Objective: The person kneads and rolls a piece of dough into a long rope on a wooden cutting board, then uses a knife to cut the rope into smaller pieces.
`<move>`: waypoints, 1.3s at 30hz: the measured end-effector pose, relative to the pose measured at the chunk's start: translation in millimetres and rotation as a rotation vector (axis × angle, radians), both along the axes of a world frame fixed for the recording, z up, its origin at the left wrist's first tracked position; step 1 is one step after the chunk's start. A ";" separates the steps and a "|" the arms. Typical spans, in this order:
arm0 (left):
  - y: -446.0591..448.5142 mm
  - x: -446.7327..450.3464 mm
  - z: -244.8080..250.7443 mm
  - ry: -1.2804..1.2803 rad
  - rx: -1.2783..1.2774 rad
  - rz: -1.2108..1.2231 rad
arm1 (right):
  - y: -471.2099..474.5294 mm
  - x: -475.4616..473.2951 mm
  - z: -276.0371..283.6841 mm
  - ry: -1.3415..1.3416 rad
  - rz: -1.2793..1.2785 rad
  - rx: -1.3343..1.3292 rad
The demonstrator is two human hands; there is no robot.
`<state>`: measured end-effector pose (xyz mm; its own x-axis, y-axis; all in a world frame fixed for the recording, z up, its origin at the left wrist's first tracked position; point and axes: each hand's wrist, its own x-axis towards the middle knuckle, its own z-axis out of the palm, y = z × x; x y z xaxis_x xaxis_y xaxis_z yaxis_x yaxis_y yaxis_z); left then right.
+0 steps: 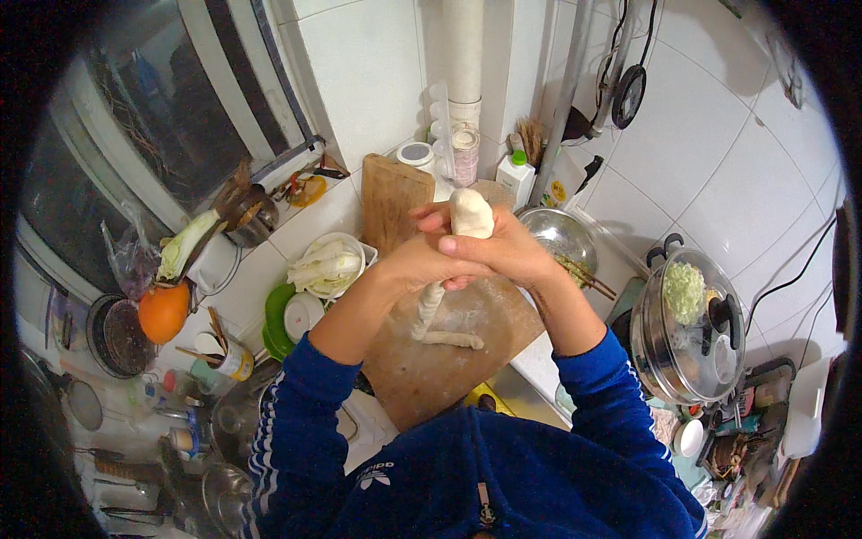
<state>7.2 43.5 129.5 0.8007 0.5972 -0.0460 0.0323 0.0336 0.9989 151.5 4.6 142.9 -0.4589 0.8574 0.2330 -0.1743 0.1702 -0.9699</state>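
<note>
A rope of pale dough [471, 214] passes through both my hands. Its thick rounded end sticks out above them, and a thinner twisted length hangs below. The lower part bends and lies along a floured wooden board [431, 381]. My left hand [421, 259] wraps the dough from the left, its fingertips showing behind the thick end. My right hand [502, 246] grips it from the right, with the thumb laid across the front. The hands overlap, so the middle of the dough is hidden.
Behind the board stand a wooden chopping block [394, 202] and a white carton [516, 174]. A steel bowl [559, 236] with chopsticks sits at the back right, near a lidded steamer pot [690, 323]. At left are a bowl of cabbage [328, 266] and a green basin [276, 316].
</note>
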 end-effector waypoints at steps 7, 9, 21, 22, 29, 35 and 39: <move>2.4 -1.3 -21.5 0.170 0.427 0.146 | 3.5 -16.7 -15.2 0.125 -0.331 0.069; -1.1 -4.1 -23.7 0.092 0.482 0.108 | 5.2 -15.4 -15.1 0.137 -0.356 0.109; -9.7 -2.2 26.6 -0.040 0.476 0.215 | 1.7 -17.5 -21.8 -0.143 -0.503 0.315; -10.3 -0.7 29.3 -0.009 0.572 0.235 | 2.6 -16.9 -25.1 -0.149 -0.477 0.353; -18.6 12.9 32.1 -0.172 0.849 0.180 | 3.3 -10.3 -30.9 -0.327 -0.399 0.277; -22.3 6.4 45.2 -0.444 0.085 0.194 | 4.7 -12.8 -27.5 -0.171 -0.210 0.096; -21.2 13.6 49.4 -0.586 -0.087 0.216 | 4.5 -29.7 -33.4 -0.061 -0.423 0.264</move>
